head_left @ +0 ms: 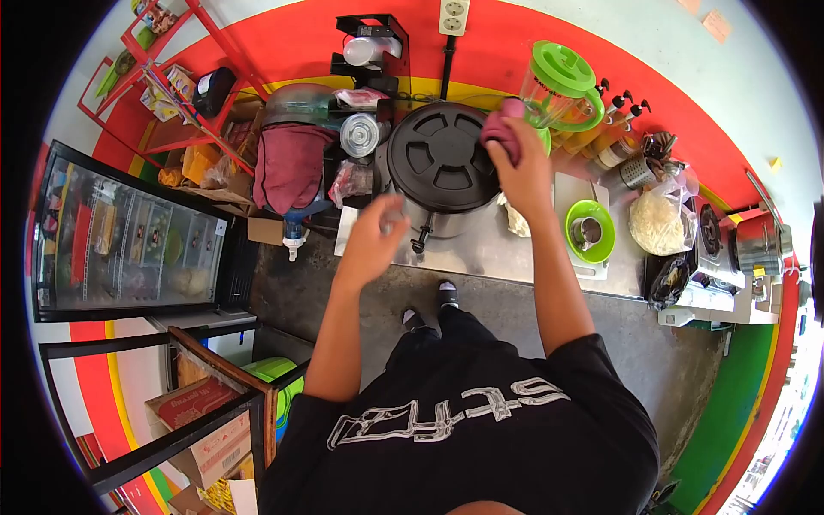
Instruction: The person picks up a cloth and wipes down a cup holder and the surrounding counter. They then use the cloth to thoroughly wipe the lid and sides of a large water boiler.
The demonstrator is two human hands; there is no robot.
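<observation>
My right hand (525, 178) grips a maroon cloth (505, 133) over the right edge of a round black lid (445, 156). The lid covers a steel container with a black tap (421, 239) at its front. My left hand (375, 242) is raised in front of the counter, left of the tap, with its fingers loosely bent and apart; the fingertips are a little blurred. I see nothing held in it. Just behind the cloth stands a blender (562, 81) with a green lid.
A green bowl (604, 221) with a metal cup inside stands on the steel counter (481, 255). Sauce pump bottles (616, 148) and a bag of pale food (659, 221) are to the right. Left are a cloth-covered water bottle (292, 167) and a glass-door fridge (129, 240).
</observation>
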